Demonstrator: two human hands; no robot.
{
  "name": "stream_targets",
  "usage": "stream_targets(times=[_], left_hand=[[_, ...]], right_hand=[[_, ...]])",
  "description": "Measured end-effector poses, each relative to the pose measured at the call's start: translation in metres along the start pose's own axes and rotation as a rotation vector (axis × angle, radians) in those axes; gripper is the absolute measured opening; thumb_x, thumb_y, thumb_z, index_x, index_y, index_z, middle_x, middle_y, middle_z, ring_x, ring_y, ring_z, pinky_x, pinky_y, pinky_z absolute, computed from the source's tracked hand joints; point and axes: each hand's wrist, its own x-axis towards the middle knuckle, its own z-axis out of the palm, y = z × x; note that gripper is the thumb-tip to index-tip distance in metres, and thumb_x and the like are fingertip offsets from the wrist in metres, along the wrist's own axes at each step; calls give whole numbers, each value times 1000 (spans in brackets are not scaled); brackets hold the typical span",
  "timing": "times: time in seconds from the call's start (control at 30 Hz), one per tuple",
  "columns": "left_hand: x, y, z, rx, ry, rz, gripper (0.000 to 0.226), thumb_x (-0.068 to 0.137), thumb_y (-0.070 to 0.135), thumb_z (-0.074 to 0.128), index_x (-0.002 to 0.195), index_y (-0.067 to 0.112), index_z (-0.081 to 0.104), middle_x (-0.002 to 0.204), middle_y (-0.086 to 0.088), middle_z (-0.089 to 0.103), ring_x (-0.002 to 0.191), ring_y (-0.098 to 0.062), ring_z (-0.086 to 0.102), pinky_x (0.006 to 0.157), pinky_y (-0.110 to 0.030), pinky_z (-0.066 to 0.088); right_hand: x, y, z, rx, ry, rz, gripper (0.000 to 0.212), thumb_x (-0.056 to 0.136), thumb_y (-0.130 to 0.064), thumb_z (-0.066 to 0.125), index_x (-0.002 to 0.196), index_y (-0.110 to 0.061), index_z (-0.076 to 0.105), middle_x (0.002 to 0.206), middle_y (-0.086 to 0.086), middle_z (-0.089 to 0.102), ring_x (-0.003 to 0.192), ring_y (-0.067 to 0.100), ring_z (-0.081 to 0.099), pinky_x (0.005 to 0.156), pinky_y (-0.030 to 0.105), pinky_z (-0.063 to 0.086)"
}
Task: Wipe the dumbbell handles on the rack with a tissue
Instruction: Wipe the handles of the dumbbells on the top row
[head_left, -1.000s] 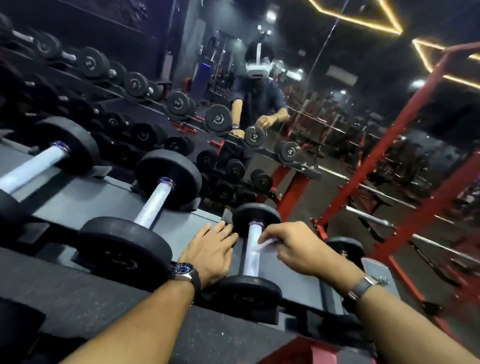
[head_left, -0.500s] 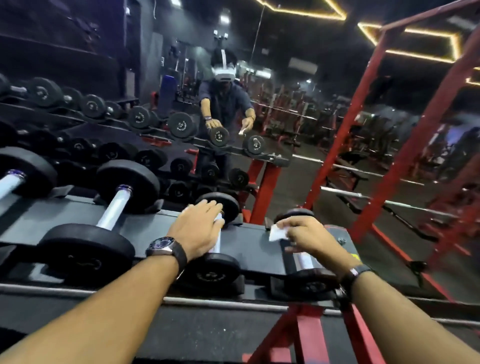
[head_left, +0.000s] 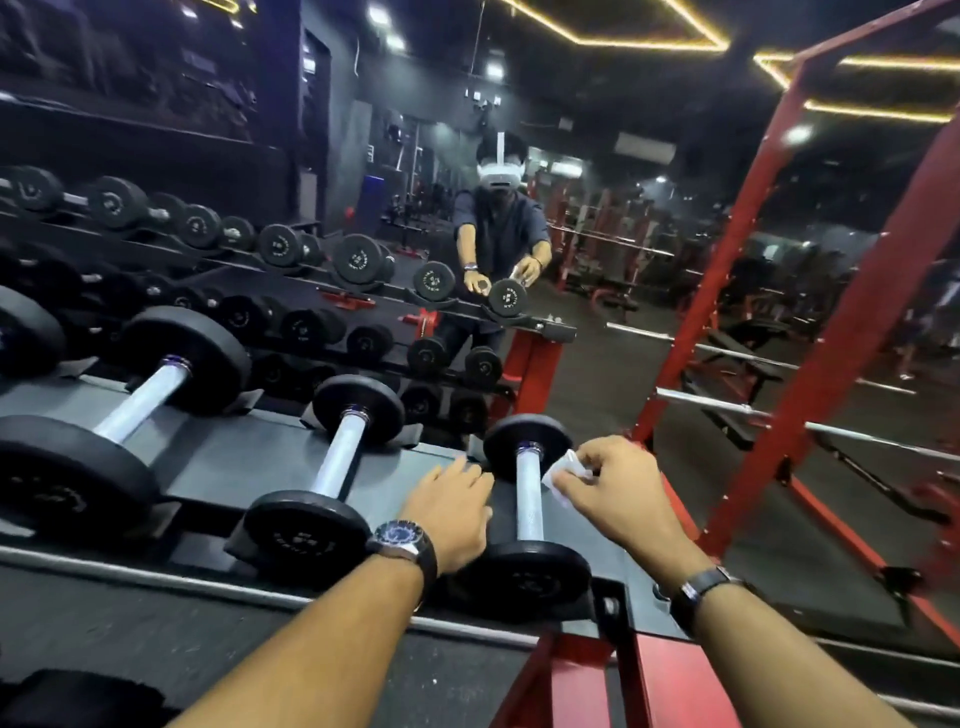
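Note:
The last dumbbell (head_left: 529, 499) at the right end of the rack (head_left: 249, 467) has black round heads and a silver knurled handle. My right hand (head_left: 618, 493) pinches a small white tissue (head_left: 563, 473) just right of that handle, close to its far end. My left hand (head_left: 452, 509) lies flat with straight fingers on the rack shelf just left of the same dumbbell. A second small dumbbell (head_left: 337, 462) and a larger one (head_left: 140, 400) lie further left on the same shelf.
A mirror behind the rack reflects me and more dumbbells (head_left: 358, 260). Red rack legs (head_left: 613, 680) stand below my hands. A red steel frame (head_left: 810, 291) with silver bars rises to the right over dark floor.
The view swung back left. My left hand came off the second dumbbell's handle onto the shelf beside the end dumbbell. My right hand with the tissue lifted off the end handle to its right side.

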Motion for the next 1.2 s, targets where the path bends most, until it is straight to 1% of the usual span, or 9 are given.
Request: stream_targets(times=[0.17,0.3,0.43,0.6,0.7,0.87,1.0,1.13,1.2], left_hand=[[4,-14,38,50,-13,-32,50,100,38,30,141,14,44,147,-5,44,138,-26,36,113,-43,32],[4,-19,51,49,64,-39,51,93,40,35,130,16,60,135,-3,60,128,-25,54,105,-47,45],[7,-21,57,20,141,-20,56,93,41,33,139,18,54,147,-2,51,141,-25,42,115,-47,29],[10,-22,62,-34,140,-40,69,93,46,17,156,20,30,164,1,20,153,-19,11,122,-41,1],[11,-24,68,-24,150,-48,66,95,45,22,155,19,33,162,0,28,152,-19,18,120,-43,5],[11,-25,68,-15,141,-55,62,96,43,28,151,18,41,158,-1,37,149,-22,27,120,-49,23],[11,-24,70,6,184,-44,59,93,41,35,144,16,51,152,-4,47,143,-25,38,114,-48,21],[11,-24,68,-2,199,-44,59,92,41,38,142,16,53,150,-4,49,142,-25,41,113,-48,20],[11,-23,69,-11,199,-49,60,93,41,36,144,16,51,152,-4,46,144,-25,38,115,-48,20]], right_hand=[[2,26,22,153,37,77,21,83,-30,70,69,-25,55,57,-8,60,56,8,54,57,30,46],[16,34,36,113,32,-18,12,83,-20,68,89,-31,69,81,-10,68,79,12,61,73,31,48],[32,33,46,-98,12,-140,17,87,-18,61,102,-23,68,88,2,71,85,29,64,71,39,51],[27,35,63,-299,-153,-465,38,85,-19,36,110,-21,64,104,-2,64,86,29,58,58,38,52],[26,50,58,-420,-216,-637,45,84,-12,33,120,-18,59,106,-1,60,85,26,53,49,38,49],[37,39,63,-409,-172,-533,39,85,-11,42,119,-17,60,110,-2,59,93,27,55,57,38,53],[24,34,55,-413,-221,-823,35,89,-14,41,113,-12,66,109,0,62,92,23,57,57,30,53],[38,39,56,-388,-182,-644,44,85,-13,34,116,-15,65,110,-3,61,91,26,59,47,32,49],[34,36,59,-422,-217,-749,36,90,-14,39,114,-12,64,109,-1,62,91,26,59,46,34,49]])
